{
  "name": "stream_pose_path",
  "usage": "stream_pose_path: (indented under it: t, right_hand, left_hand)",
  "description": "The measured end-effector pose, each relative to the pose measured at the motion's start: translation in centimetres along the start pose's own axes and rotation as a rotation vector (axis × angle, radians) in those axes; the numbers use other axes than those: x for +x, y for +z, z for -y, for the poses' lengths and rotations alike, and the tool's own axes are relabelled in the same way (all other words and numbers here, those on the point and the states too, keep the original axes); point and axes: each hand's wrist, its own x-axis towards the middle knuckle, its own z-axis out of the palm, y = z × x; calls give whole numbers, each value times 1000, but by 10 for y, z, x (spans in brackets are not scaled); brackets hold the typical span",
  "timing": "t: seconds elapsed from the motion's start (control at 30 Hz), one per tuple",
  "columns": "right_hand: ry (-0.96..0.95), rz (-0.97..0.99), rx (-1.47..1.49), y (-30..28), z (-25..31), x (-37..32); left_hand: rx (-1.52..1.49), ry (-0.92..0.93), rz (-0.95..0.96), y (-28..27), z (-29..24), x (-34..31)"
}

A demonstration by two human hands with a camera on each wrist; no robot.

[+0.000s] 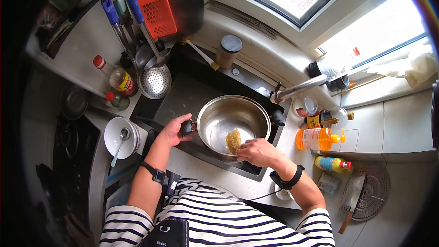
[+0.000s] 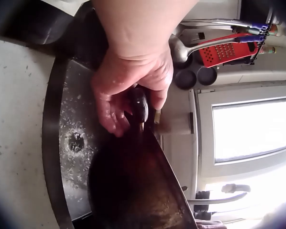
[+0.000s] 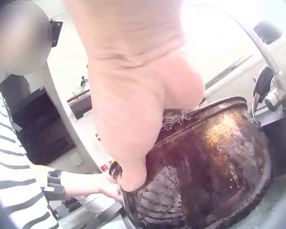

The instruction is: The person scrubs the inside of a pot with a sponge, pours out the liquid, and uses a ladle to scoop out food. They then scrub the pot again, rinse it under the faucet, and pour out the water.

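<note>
One pot handle (image 1: pixel 186 128) gripped by L hand (image 1: pixel 172 132); fingers of R hand (image 1: pixel 257 151) pinch scrubber (image 1: pixel 233 140), mostly hidden in R-wrist cam.

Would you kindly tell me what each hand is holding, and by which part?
The left hand holds the pot by its black handle. The right hand holds the scrubber at its near end; that grip is partly hidden.

The pot (image 2: pixel 138 183) (left wrist view) is cut off below.
</note>
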Motion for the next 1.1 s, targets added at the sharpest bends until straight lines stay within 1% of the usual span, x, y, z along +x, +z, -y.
stream_pose_path:
  t: [0.07,0.1,0.2,0.23,0.33,0.37,0.47,0.53,0.7,0.8,0.9,1.0,1.07,1.1]
  right_hand:
    - [11,42,-68,2,-4,-6]
    - [15,40,-105,4,-7,-11]
    - [28,35,-198,11,-18,-22]
    - [40,33,-211,12,-23,-26]
    - [103,24,-251,20,-46,-40]
    - [123,28,-278,22,-52,-43]
    - [189,46,-312,27,-66,-47]
    - [227,35,-297,31,-72,-46]
    - [245,-14,-328,37,-80,-46]
    - [268,-29,-332,39,-84,-45]
    - [297,-42,-343,42,-93,-42]
    - [354,-87,-352,44,-97,-38]
    - [409,-107,-363,44,-98,-36]
    - [418,-75,-325,45,-98,-37]
  left_hand:
    - [25,-13,62,6,0,-2]
    - [51,-14,23,10,2,-4]
    - [155,-9,13,21,6,-9]
    - [158,37,-7,27,9,-10]
    - [93,174,52,36,25,-1]
    - [49,217,-12,46,31,-3]
    - [20,284,-77,62,50,-1]
    - [3,311,-79,64,57,1]
    - [13,389,-65,68,66,0]
    - [0,402,-65,69,69,1]
    - [-28,364,-86,70,76,6]
    - [-82,265,-126,75,78,7]
    - [-107,231,-108,75,80,10]
    - [-120,213,-99,74,82,11]
